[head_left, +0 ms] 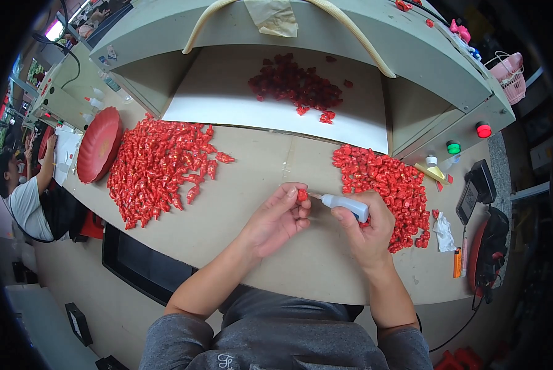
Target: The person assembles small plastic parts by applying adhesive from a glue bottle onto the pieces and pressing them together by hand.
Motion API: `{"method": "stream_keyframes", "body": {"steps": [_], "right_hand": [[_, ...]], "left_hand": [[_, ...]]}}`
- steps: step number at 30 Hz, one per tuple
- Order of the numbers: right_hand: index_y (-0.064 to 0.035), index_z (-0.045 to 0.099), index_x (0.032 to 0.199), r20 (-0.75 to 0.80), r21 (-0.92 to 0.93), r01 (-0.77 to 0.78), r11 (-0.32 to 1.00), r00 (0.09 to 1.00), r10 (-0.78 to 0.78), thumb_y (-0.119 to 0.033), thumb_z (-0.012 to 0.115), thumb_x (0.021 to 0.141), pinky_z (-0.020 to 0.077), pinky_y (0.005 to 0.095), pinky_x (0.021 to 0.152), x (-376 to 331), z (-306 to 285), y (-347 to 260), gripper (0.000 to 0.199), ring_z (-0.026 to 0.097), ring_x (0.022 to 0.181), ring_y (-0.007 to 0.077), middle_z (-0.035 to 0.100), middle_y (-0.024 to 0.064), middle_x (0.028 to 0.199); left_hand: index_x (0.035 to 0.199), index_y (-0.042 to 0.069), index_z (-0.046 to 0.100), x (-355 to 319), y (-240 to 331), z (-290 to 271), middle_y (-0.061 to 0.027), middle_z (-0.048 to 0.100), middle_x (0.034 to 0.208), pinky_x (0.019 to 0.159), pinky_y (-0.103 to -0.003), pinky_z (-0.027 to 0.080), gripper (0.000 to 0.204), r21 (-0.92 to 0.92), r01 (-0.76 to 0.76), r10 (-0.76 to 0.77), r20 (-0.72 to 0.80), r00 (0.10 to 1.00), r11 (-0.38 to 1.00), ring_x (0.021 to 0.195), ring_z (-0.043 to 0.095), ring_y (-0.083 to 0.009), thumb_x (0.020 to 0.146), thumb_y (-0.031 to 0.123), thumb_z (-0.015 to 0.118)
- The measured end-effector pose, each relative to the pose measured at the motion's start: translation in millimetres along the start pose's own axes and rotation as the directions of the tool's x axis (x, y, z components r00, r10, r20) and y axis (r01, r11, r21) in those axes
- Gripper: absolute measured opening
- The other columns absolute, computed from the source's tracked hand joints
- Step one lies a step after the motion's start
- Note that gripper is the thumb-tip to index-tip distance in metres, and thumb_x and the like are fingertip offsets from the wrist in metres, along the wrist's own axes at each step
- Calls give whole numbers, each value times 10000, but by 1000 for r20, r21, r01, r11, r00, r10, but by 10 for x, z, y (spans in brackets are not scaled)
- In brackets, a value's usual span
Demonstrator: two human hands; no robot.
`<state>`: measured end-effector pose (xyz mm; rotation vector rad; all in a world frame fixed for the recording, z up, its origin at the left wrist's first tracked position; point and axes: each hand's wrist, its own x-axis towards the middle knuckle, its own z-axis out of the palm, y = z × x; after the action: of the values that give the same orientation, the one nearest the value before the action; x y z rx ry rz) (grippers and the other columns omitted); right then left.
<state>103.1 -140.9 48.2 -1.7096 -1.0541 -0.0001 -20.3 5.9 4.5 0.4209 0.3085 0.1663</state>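
Note:
Over the middle of the table, my left hand (275, 217) pinches a small red plastic piece (302, 195) between thumb and fingers. My right hand (370, 229) is wrapped round a pale glue bottle (348, 206) with a thin nozzle, tilted to the left. The nozzle tip is at the red piece; whether it touches cannot be told. Just beyond my right hand spreads a pile of small rounded red pieces (384, 185). To the left lies a larger pile of longer, pointed red pieces (159, 163).
A grey machine (165, 24) with a white-floored opening spans the back; dark red pieces (298, 83) lie inside. A red scalloped tray (99, 145) leans at the left. Tissue (444, 233), an orange lighter (457, 263) and a phone (467, 202) sit at right. A co-worker (33, 200) sits far left.

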Motion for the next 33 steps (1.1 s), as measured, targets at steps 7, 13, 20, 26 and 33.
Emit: {"method": "stream_keyframes", "body": {"steps": [7, 13, 20, 26, 33], "right_hand": [[-25, 620, 901, -12, 19, 5, 1000, 1000, -4, -152, 823, 722, 469, 295, 568, -11, 5, 7, 298, 607, 646, 210, 604, 98, 762], [-28, 621, 908, -7, -13, 38, 999, 999, -38, -147, 825, 718, 472, 293, 568, 5, 5, -4, 304, 613, 649, 206, 610, 98, 769], [-29, 620, 910, -9, 10, 16, 1000, 1000, -16, -139, 823, 719, 473, 293, 570, -3, 10, 6, 300, 613, 650, 209, 611, 100, 771], [-27, 619, 909, -16, -5, 31, 1000, 999, -31, -138, 821, 722, 466, 297, 565, 5, 10, 16, 296, 602, 644, 209, 601, 98, 762], [-22, 627, 898, -20, -23, 18, 1000, 1000, -19, -131, 809, 735, 455, 298, 563, 22, 7, -10, 268, 590, 643, 212, 594, 99, 761]], "left_hand": [[1129, 120, 530, 7, -1, -15, -19, 571, 944, 739, -276, 458, 188, -11, 6, -6, 1, 1000, 1000, 828, 527, -105, 989, 243, 506], [1122, 122, 538, 7, -6, -22, -15, 569, 939, 736, -278, 459, 188, 1, 8, -8, 1, 1000, 1000, 823, 527, -102, 991, 251, 503], [1122, 121, 536, 1, -7, -16, -15, 568, 936, 739, -279, 460, 188, 13, 5, -5, -11, 1000, 1000, 825, 527, -102, 990, 251, 505], [1138, 128, 529, 2, 9, -10, -26, 576, 986, 749, -279, 459, 188, 23, -9, 10, -19, 1000, 1000, 853, 528, -107, 985, 236, 516], [1137, 152, 536, -1, 14, -33, -28, 593, 1081, 778, -286, 456, 183, 35, -59, 60, -31, 998, 998, 905, 521, -108, 960, 186, 565]]}}
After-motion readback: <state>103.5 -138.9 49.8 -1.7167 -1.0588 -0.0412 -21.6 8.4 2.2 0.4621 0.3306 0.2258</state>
